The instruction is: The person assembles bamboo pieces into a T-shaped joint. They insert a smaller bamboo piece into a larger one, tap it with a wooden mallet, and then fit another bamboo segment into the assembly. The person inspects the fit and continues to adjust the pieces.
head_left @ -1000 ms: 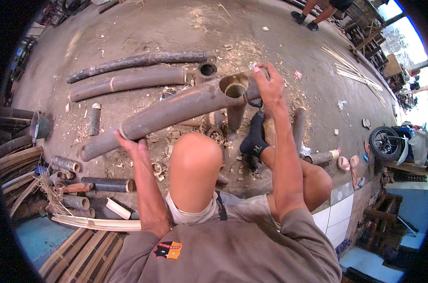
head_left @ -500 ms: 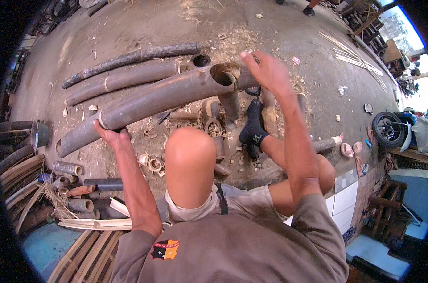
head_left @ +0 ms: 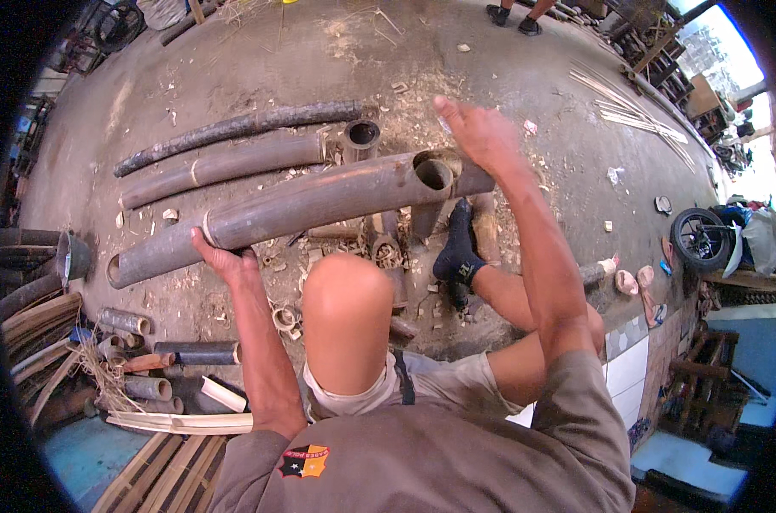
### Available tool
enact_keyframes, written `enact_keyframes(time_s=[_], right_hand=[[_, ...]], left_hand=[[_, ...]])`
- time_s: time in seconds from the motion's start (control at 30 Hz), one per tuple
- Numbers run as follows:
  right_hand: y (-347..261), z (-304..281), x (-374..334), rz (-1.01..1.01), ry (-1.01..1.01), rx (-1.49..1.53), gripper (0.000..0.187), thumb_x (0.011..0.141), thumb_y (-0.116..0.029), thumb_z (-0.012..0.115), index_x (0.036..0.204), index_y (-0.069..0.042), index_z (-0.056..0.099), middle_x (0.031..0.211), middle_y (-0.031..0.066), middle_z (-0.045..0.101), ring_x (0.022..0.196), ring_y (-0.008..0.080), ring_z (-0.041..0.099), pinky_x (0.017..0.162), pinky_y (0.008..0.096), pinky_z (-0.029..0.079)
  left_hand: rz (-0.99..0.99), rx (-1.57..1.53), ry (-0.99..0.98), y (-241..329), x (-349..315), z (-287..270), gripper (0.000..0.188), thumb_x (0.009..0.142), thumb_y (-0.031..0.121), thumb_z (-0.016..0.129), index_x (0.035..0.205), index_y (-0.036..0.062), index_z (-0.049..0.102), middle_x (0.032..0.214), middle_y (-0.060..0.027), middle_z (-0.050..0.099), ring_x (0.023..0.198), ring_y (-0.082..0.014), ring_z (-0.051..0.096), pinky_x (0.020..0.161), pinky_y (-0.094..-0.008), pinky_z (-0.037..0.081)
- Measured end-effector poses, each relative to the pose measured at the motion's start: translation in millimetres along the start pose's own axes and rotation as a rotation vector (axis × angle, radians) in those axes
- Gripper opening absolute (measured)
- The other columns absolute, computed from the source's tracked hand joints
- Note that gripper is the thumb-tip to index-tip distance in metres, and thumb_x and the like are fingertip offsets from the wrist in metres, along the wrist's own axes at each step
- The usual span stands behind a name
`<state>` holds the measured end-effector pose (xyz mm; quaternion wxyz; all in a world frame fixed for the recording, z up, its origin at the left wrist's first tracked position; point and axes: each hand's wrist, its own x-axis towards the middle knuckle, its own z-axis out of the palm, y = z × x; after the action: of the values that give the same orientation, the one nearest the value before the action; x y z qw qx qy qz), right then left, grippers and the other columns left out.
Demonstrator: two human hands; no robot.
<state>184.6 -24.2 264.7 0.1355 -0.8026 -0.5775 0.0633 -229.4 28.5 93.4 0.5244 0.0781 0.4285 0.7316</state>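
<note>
A long grey-brown bamboo pole (head_left: pixel 311 205) lies slantwise across the front of me, with a round hole cut into its upper side near the right end. My left hand (head_left: pixel 226 258) is closed around it from below, beside a pale node ring, with the thumb on the near side. Over the pole's right end is my right hand (head_left: pixel 484 137), its fingers curled and its thumb pointing up and away. Whatever it may hold is hidden and slightly blurred. Below the holed part, a short bamboo piece (head_left: pixel 424 221) stands against the underside of the pole.
Two more bamboo poles (head_left: pixel 234 169) lie beyond, beside an upright bamboo tube (head_left: pixel 361 141). Wood chips litter the floor. Cut bamboo pieces (head_left: pixel 149 389) and slats crowd the left. A motorbike wheel (head_left: pixel 700 239) is at right; another person's feet (head_left: pixel 516 19) stand at the top.
The bamboo pole has shifted rightward, and its holed end now sits lower. My left hand has moved right along with it. My right hand has moved slightly right and nearer to me.
</note>
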Motion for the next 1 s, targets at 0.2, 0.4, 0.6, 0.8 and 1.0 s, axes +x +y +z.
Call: enact_keyframes(time_s=[0.2,0.4,0.6,0.8,1.0], right_hand=[[-2.2,-18.3,-33.0,0.052,0.149,0.038,0.072,0.104,-0.067,0.035,0.124,-0.008,0.071,0.111,0.0274,0.073,0.108,0.0444,0.070,0.093,0.0568,0.054],[24.5,23.7,-5.2,0.024,0.003,0.023,0.070,0.104,-0.064,0.036,0.128,-0.008,0.069,0.109,0.0303,0.072,0.104,0.0455,0.070,0.093,0.0573,0.053],[38.4,7.2,-36.5,0.059,0.201,0.134,0.068,0.105,-0.061,0.038,0.119,-0.004,0.072,0.108,0.0326,0.070,0.104,0.0475,0.069,0.093,0.0556,0.052],[67.1,57.6,-30.8,0.136,0.100,0.274,0.060,0.103,-0.053,0.049,0.121,0.000,0.071,0.102,0.0282,0.072,0.102,0.0360,0.072,0.090,0.0435,0.053],[89.2,89.6,-77.5,0.243,0.188,1.031,0.042,0.100,-0.037,0.063,0.121,-0.002,0.073,0.105,0.0102,0.076,0.097,0.0209,0.069,0.090,0.0345,0.052]], left_hand=[[-0.034,0.016,-0.023,-3.4,-12.5,1.4,0.089,0.083,0.066,0.071,0.148,0.0100,0.048,0.145,-0.0124,0.054,0.133,-0.0323,0.054,0.114,-0.0528,0.043],[0.034,0.017,-0.041,-5.6,-4.0,5.7,0.083,0.087,0.065,0.067,0.146,0.0092,0.049,0.140,-0.0124,0.058,0.129,-0.0318,0.056,0.111,-0.0517,0.044],[-0.031,0.037,-0.084,-12.3,-16.9,-1.1,0.081,0.088,0.066,0.066,0.143,0.0079,0.051,0.137,-0.0127,0.059,0.126,-0.0316,0.059,0.110,-0.0507,0.047],[0.045,0.033,-0.080,-13.6,-8.5,3.0,0.084,0.088,0.065,0.067,0.147,0.0081,0.047,0.140,-0.0123,0.057,0.129,-0.0308,0.057,0.111,-0.0505,0.046],[-0.022,0.047,-0.086,-6.6,-18.1,5.3,0.087,0.086,0.065,0.069,0.148,0.0087,0.045,0.142,-0.0121,0.056,0.131,-0.0301,0.055,0.112,-0.0496,0.044]])
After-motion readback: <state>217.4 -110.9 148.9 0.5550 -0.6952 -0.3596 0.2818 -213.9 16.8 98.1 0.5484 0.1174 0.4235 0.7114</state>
